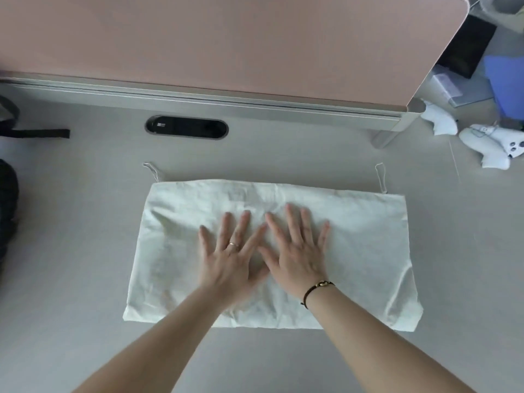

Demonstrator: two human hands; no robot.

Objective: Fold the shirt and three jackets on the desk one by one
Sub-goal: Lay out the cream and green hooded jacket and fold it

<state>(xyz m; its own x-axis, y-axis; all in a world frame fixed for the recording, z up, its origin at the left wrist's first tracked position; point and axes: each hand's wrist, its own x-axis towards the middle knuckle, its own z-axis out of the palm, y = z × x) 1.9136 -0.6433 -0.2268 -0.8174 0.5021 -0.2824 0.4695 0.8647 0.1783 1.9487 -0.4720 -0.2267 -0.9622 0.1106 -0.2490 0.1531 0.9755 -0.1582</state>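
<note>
Your fingers lie straight and spread, flat on the cloth: your left hand (228, 260) and your right hand (297, 255) press side by side, thumbs nearly touching, gripping nothing. A ring (233, 244) sits on a left finger, and a dark bracelet (317, 289) circles your right wrist. Under both palms lies the white garment (354, 236), folded into a broad rectangle in the middle of the grey desk (85, 251), with two thin cord loops (380, 177) sticking out at its far corners. Beyond it, a black cable port (187, 128) is set into the desk before the pink divider (226, 43). At the far right lie white controllers (487, 148); dark fabric (7, 208) sits at the left edge.
</note>
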